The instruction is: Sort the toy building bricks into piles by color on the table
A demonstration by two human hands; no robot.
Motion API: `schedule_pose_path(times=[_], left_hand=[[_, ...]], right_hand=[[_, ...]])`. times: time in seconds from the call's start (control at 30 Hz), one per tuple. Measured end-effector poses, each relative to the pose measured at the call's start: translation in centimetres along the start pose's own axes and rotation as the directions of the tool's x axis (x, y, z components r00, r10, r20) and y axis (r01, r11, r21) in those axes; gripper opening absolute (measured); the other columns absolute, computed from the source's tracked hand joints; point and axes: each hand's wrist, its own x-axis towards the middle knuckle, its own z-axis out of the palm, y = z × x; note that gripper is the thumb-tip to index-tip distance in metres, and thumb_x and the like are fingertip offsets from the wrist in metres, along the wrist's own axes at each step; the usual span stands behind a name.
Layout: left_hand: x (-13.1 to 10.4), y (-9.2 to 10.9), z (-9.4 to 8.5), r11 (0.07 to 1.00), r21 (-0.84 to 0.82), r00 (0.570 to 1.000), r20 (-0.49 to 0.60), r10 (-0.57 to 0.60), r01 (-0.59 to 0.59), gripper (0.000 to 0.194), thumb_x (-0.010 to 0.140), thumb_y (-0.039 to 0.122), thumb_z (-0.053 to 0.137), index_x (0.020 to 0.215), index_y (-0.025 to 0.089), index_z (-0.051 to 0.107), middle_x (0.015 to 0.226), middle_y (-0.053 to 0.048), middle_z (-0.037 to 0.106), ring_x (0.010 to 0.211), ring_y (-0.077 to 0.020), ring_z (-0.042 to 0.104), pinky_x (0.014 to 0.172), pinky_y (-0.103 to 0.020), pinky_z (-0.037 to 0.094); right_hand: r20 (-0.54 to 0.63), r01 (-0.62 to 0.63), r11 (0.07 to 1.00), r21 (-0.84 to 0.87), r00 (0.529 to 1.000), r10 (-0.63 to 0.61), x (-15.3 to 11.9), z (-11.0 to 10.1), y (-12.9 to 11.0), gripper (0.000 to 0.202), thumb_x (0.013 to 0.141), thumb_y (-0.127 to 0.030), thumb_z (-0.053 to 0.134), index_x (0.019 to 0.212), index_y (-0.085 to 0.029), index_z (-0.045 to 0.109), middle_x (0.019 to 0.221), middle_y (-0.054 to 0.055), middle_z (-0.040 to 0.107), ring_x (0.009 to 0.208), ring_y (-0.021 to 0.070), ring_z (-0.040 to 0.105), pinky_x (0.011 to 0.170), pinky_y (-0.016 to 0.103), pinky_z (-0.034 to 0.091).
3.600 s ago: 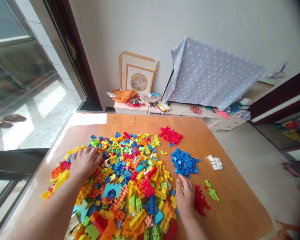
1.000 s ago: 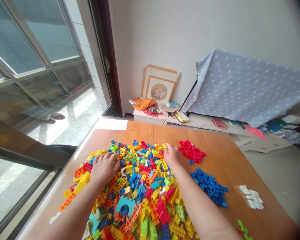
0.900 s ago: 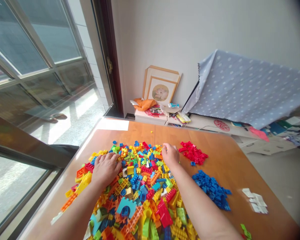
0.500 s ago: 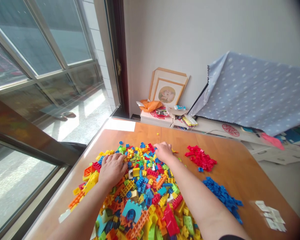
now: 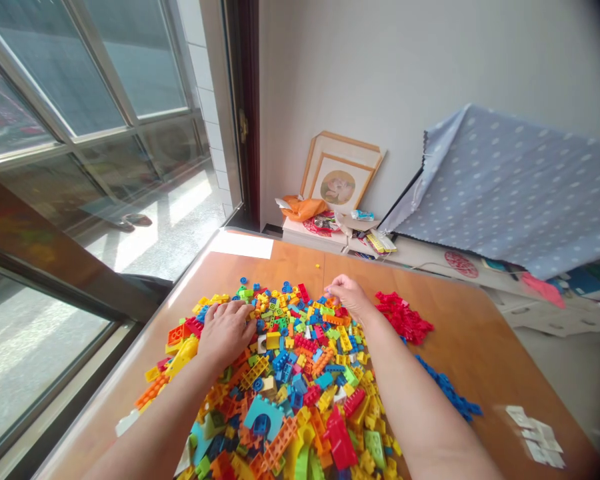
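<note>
A brown table (image 5: 505, 373) fills the lower part of the view, its top glossy, with a white sheet (image 5: 243, 245) at its 11 o'clock edge. Large glass panes (image 5: 125, 53) stand at 10 o'clock, sunlight lying on the floor (image 5: 190, 200) there. Past the far edge, at 12 o'clock, a low white cabinet (image 5: 420, 252) runs along a pale wall (image 5: 360, 67), bearing frames (image 5: 337, 187) and an orange bag (image 5: 303, 210); a dotted blue cloth (image 5: 520, 193) hangs at 2 o'clock. The mixed bricks (image 5: 300, 363) spread over the table's middle. The left hand (image 5: 229, 330) rests palm down on them, fingers loosely bent; its underside is hidden, so any grip cannot be told. Bricks lie from its 3 to 6 o'clock, a teal arch (image 5: 264, 417) at 5. The right hand (image 5: 351, 298) is half closed at the far rim, thumb and forefinger close together; whether they pinch a piece cannot be told. From it, the bricks spread towards 8 o'clock, and the red heap (image 5: 405, 319), blue heap (image 5: 447, 390) and white pieces (image 5: 535, 437) lie around 4.
</note>
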Motion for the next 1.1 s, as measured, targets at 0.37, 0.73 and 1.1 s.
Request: schedule_pose_path(times=[0.37, 0.73, 1.1], left_hand=[[1.4, -0.3, -1.1, 0.998, -0.068, 0.998, 0.071, -0.001, 0.006, 0.041, 0.098, 0.05, 0.048, 0.128, 0.029, 0.065, 0.14, -0.009, 0.061, 0.124, -0.03, 0.058, 0.109, -0.048, 0.036], [1.9, 2.5, -3.0, 0.986, -0.136, 0.996, -0.008, 0.093, -0.093, 0.032, 0.1, 0.042, 0.046, 0.118, 0.027, 0.069, 0.122, -0.007, 0.069, 0.112, -0.0291, 0.06, 0.096, -0.044, 0.044], [3.4, 6.6, -0.1, 0.95, -0.257, 0.982, 0.014, 0.187, -0.178, 0.026, 0.098, 0.032, 0.051, 0.113, 0.026, 0.072, 0.108, -0.008, 0.071, 0.102, -0.026, 0.062, 0.089, -0.038, 0.047]], right_hand=[[0.067, 0.037, 0.952, -0.304, 0.998, -0.018, 0.4, 1.5, 0.1, 0.016, 0.074, -0.027, 0.067, 0.088, -0.026, 0.076, 0.095, 0.004, 0.07, 0.083, 0.0201, 0.062, 0.075, 0.029, 0.041], [0.099, 0.053, 0.957, -0.285, 0.995, -0.025, 0.4, 0.3, 1.0, 0.012, 0.084, -0.025, 0.061, 0.086, -0.022, 0.073, 0.096, 0.002, 0.073, 0.09, 0.0163, 0.064, 0.076, 0.023, 0.042], [0.185, 0.043, 0.942, -0.332, 0.983, 0.02, 0.1, 1.5, 0.0, 0.018, 0.081, -0.035, 0.066, 0.091, -0.023, 0.074, 0.098, 0.005, 0.075, 0.09, 0.0187, 0.064, 0.071, 0.025, 0.038]])
